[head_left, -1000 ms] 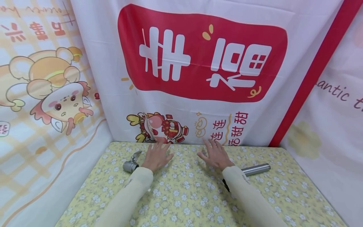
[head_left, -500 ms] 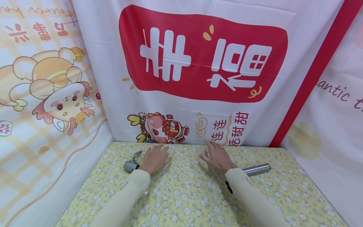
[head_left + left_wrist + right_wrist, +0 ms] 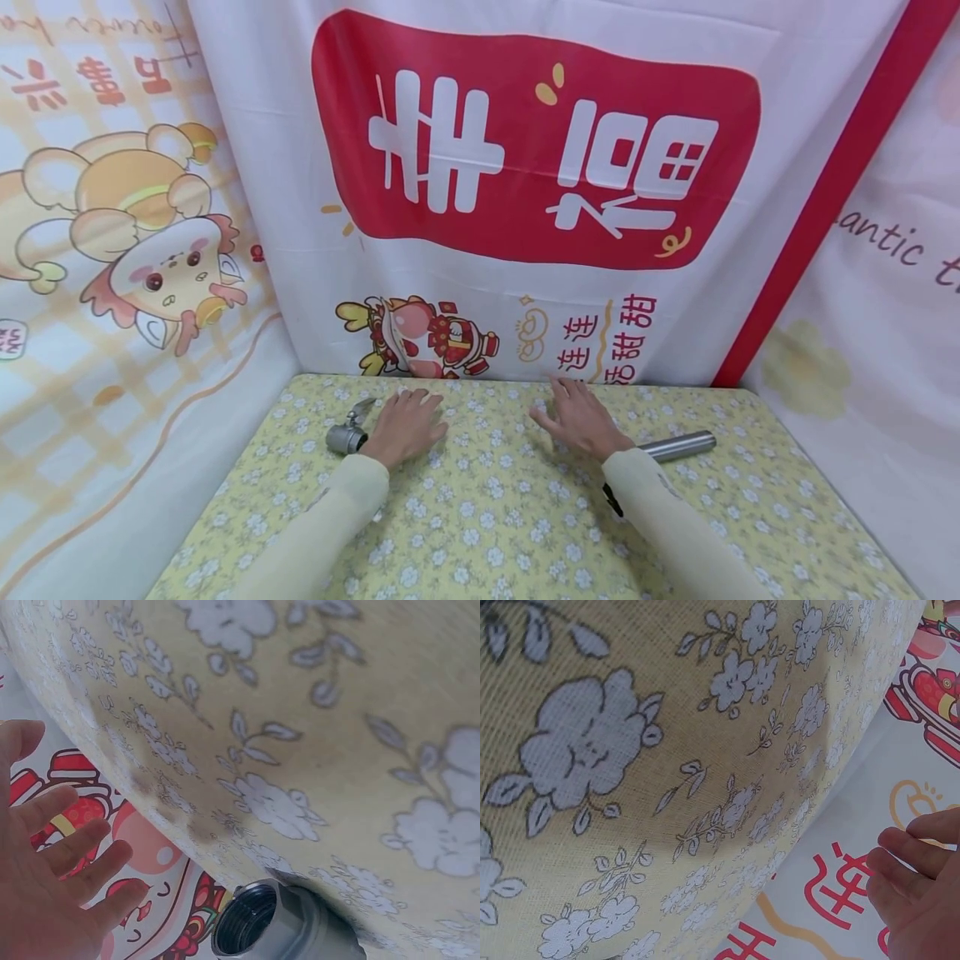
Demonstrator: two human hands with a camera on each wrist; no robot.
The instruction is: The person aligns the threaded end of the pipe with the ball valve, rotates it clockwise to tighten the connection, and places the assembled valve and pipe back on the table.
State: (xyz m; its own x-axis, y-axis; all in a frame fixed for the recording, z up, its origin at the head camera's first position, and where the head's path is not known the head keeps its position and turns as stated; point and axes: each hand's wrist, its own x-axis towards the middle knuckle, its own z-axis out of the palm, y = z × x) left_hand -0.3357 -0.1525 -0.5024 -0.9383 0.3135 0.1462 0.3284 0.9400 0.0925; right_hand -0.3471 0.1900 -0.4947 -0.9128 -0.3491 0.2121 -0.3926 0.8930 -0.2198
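My left hand point(image 3: 405, 427) has its fingers spread above the table and holds nothing. Just left of it lies a grey metal ball valve point(image 3: 345, 438) with a lever handle. In the left wrist view, the threaded opening of that valve point(image 3: 300, 926) faces toward the hand point(image 3: 52, 877), apart from the fingers. Over the table's right half, my right hand point(image 3: 581, 417) is likewise empty, fingers extended and thumb out to the side. A shiny metal tube point(image 3: 681, 446) lies to the right of this wrist, its near end hidden behind the sleeve.
A yellow flowered cloth covers the table point(image 3: 480, 517). White printed curtains point(image 3: 525, 292) rise along its back, left and right edges. Something small and dark point(image 3: 612, 500) shows beside the right sleeve; its kind is unclear.
Both hands have drawn slightly back toward the body and farther apart, the left one shifting left and the right one shifting right. The valve and the tube have stayed where they were.
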